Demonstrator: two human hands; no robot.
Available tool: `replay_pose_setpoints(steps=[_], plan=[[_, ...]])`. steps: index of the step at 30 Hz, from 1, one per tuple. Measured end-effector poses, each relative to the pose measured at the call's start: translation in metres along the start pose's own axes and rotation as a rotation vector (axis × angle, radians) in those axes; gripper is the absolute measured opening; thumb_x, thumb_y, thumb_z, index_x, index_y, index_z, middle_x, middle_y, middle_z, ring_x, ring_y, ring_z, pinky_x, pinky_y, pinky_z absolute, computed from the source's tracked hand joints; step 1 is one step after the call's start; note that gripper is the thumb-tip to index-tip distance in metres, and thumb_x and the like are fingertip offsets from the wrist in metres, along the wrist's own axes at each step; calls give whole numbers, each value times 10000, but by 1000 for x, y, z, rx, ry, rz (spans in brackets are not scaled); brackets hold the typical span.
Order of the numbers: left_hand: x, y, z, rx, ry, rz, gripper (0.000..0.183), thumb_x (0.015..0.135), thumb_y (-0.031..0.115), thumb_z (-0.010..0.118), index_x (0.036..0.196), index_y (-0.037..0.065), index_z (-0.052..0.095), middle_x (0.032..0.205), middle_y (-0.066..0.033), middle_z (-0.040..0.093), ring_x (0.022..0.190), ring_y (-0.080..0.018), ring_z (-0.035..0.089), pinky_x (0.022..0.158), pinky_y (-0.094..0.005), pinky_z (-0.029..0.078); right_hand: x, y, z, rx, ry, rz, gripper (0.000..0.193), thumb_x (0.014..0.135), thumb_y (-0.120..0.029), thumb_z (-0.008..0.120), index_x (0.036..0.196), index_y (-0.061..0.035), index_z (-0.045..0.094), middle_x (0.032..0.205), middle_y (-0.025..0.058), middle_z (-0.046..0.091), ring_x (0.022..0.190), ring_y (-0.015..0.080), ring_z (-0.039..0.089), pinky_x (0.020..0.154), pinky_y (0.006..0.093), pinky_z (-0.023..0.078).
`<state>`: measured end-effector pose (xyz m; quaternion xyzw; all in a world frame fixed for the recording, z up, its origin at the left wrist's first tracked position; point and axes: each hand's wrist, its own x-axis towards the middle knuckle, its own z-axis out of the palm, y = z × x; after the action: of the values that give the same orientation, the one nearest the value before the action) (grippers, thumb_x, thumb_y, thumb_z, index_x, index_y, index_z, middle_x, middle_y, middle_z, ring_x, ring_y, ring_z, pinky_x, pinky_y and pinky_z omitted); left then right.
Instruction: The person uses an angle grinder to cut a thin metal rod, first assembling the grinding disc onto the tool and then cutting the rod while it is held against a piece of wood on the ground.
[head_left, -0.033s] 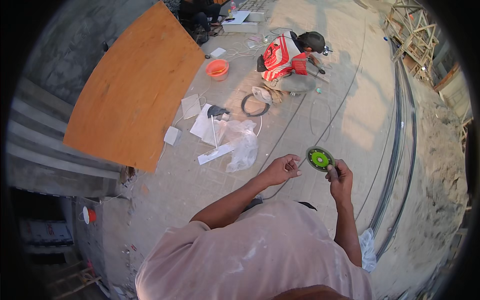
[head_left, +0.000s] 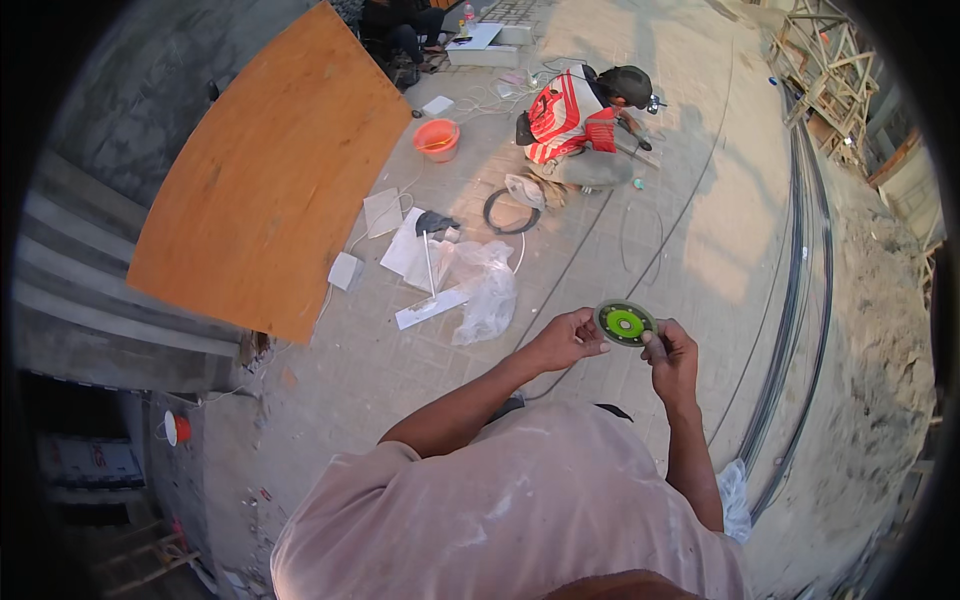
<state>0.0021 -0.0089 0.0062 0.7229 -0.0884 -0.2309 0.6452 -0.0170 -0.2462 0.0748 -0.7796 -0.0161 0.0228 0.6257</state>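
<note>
In front of my body I hold a round cutting disc [head_left: 626, 324], with a bright green centre, a dark grey rim and a small centre hole. My right hand [head_left: 674, 362] pinches it at the right edge, thumb on the upper face. My left hand [head_left: 562, 340] is at the opposite edge, its fingers bent around the rim and thumb low beside it. The disc hides some of the left fingertips. Its green face is tilted up toward me.
Ahead, a person in a red and white top [head_left: 570, 115] crouches on the paving. An orange wooden board [head_left: 275, 185], an orange bucket [head_left: 437, 140], clear plastic sheeting [head_left: 487, 290] and a black cable coil [head_left: 512, 212] lie left of there. Long dark cables [head_left: 795, 290] run along the right.
The disc has moved left, carried by my right hand, and now lies flatter. Its left edge has come to my left hand's fingers, which were apart from it before.
</note>
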Motion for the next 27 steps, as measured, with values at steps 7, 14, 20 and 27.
replay_pose_setpoints(steps=[7,14,20,27], plan=[[-16,29,-9,-98,57,5,269,937,172,781,1124,-18,745,1023,-42,765,931,-101,667,881,-291,534,0,-12,22,-4,9,-33,108,930,50,678,1024,0,691,885,44,664,694,98,612,651,273,528],[-29,-18,-47,-306,367,38,234,977,199,742,1118,12,735,995,-67,762,901,-155,709,857,-345,579,-4,41,-5,-115,302,-21,100,908,85,669,967,4,663,881,70,653,693,127,632,644,287,541],[-47,36,-92,-589,641,38,279,1023,326,677,1107,60,689,895,-93,748,790,-196,708,788,-370,586,-44,87,-47,-422,333,249,254,970,-34,626,1211,8,694,1023,123,727,916,205,693,872,360,543],[-49,144,-170,-556,692,438,339,1050,365,619,1213,68,611,919,-112,708,853,-224,678,850,-424,571,-41,9,-111,-215,552,168,393,980,-83,653,1360,14,633,1286,120,695,1204,202,629,1102,343,432]])
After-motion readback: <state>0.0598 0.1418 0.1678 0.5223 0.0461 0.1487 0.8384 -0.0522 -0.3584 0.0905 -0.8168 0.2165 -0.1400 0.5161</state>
